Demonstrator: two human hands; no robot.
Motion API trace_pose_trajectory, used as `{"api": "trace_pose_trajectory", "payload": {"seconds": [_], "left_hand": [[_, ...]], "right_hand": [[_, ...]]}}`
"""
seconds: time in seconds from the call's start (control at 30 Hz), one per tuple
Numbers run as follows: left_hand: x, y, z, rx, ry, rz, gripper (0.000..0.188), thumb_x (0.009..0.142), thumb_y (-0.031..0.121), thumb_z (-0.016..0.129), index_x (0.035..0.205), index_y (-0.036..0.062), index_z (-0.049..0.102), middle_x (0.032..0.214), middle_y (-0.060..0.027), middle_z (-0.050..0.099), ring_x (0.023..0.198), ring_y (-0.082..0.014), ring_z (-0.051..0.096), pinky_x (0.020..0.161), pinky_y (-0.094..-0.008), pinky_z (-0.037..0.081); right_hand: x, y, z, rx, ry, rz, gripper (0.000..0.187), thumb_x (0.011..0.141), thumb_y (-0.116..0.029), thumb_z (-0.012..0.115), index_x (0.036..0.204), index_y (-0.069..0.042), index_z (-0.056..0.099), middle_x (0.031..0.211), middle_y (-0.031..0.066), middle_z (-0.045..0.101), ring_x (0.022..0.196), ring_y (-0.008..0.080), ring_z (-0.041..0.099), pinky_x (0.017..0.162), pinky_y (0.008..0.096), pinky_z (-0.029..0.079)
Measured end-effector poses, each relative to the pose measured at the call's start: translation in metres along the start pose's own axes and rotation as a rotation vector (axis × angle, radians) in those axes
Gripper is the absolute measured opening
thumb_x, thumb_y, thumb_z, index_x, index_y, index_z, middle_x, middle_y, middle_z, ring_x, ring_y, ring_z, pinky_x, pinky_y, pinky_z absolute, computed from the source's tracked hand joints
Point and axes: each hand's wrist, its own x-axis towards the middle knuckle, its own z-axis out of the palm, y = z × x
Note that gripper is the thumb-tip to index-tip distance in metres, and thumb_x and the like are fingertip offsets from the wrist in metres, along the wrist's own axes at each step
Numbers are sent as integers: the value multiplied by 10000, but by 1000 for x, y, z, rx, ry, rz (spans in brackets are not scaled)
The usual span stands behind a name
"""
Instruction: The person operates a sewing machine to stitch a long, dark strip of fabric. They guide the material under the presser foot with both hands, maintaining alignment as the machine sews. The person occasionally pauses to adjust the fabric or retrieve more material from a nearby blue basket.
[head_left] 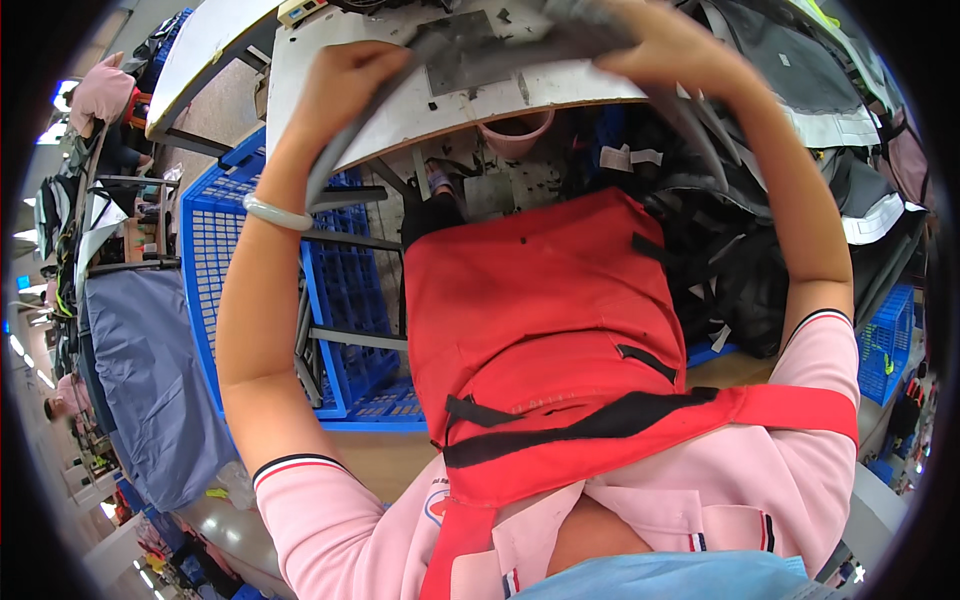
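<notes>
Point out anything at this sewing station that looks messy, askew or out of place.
Dark scraps litter the floor under the white worktable, around the pink plastic bucket. A heap of black and grey fabric pieces spills loosely beside the person's right arm. The left hand and right hand hold a grey fabric strip over the table edge.

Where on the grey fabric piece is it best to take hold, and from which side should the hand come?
Probably at its two ends. The grey fabric piece lies stretched across the white table, and the left hand and right hand already pinch its ends from the near edge.
</notes>
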Motion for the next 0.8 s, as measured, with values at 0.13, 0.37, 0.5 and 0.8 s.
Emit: {"api": "trace_pose_trajectory", "payload": {"seconds": [0.13, 0.37, 0.5, 0.8], "left_hand": [[8, 74, 46, -33, -331, 95, 298, 899, 246, 664, 987, -34, 713, 815, -82, 713, 717, -86, 581, 658, -265, 478], [-2, 62, 54, -409, -241, -54, 378, 913, 329, 651, 975, -40, 704, 809, -98, 722, 758, -155, 647, 728, -299, 502], [-51, 9, 25, -201, -565, -338, 367, 967, 343, 607, 1042, -7, 687, 810, -11, 651, 771, -87, 570, 698, -266, 464], [-24, 49, 5, -311, -80, -187, 350, 892, 293, 720, 1086, 2, 717, 609, 36, 528, 540, -31, 408, 501, -197, 291]], "right_hand": [[-37, -72, 116, -319, 199, -900, 223, 761, -134, 637, 960, -64, 709, 1051, 114, 657, 1014, 279, 637, 850, 383, 520], [-12, -77, 102, -454, -107, -514, 210, 760, -144, 665, 933, -23, 661, 904, 176, 664, 930, 346, 643, 823, 417, 514], [-18, -43, 26, -163, -114, -271, 530, 667, -154, 716, 1160, 14, 616, 1033, 197, 665, 1052, 344, 609, 926, 402, 479], [-15, 0, -38, 126, -196, 152, 417, 679, -262, 764, 978, -4, 630, 838, 71, 666, 802, 149, 598, 755, 320, 479]]}}
